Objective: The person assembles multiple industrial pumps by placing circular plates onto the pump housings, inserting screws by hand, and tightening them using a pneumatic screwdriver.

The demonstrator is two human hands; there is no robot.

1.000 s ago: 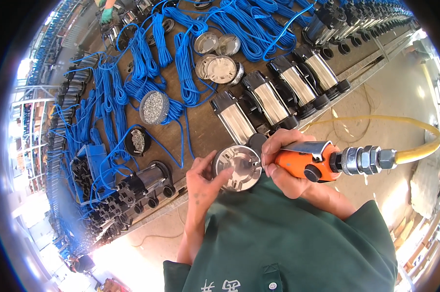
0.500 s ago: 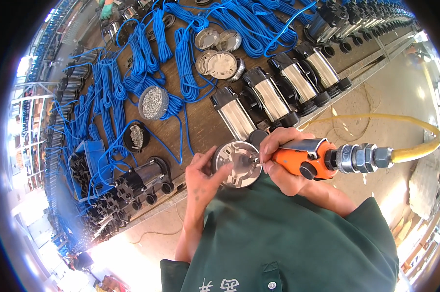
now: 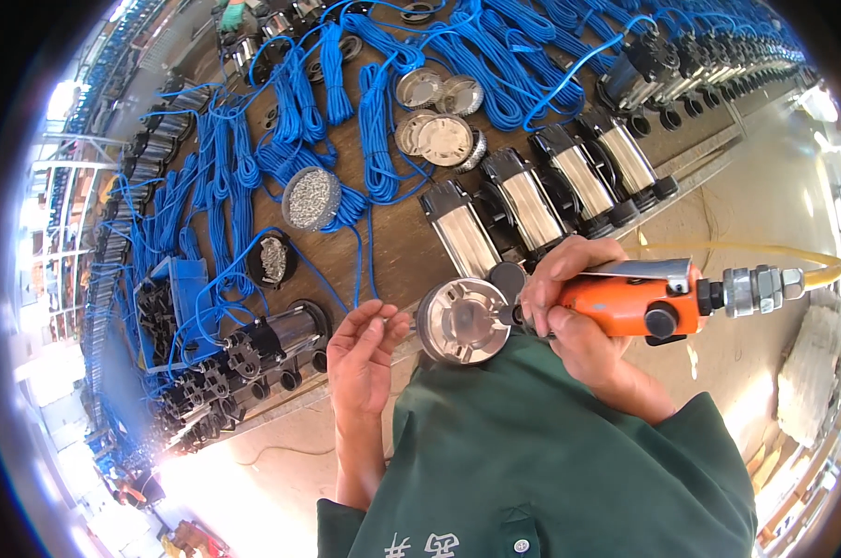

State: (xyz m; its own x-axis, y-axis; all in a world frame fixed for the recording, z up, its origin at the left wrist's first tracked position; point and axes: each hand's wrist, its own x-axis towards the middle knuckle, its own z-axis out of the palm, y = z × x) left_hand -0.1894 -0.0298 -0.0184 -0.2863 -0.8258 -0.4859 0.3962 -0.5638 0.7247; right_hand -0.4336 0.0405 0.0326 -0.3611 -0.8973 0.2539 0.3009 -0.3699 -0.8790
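My right hand [image 3: 574,307] grips an orange air screwdriver [image 3: 629,299], its dark tip pointing left at the rim of a round metal pump base [image 3: 464,322]. The shiny, slotted end of that base faces up, just in front of my green shirt. Off its left side, my left hand [image 3: 366,349] is raised with thumb and fingertips drawn together. Whatever they pinch is too small to make out. A bowl of small screws [image 3: 311,199] and a smaller black dish of screws [image 3: 271,260] are beyond my left hand on the bench.
Several silver pump bodies [image 3: 523,195] lie along the bench edge at right. Bundles of blue cable [image 3: 378,139] spread over the wooden bench, beside stacked metal discs [image 3: 444,139]. A blue bin [image 3: 192,288] holds black parts. The yellow air hose [image 3: 764,253] trails right. A co-worker's gloved hand [image 3: 232,16] shows at far left.
My left hand has let go of the metal base and moved left, fingertips now together. The screwdriver has shifted right, away from the base's middle. The view has shifted slightly.
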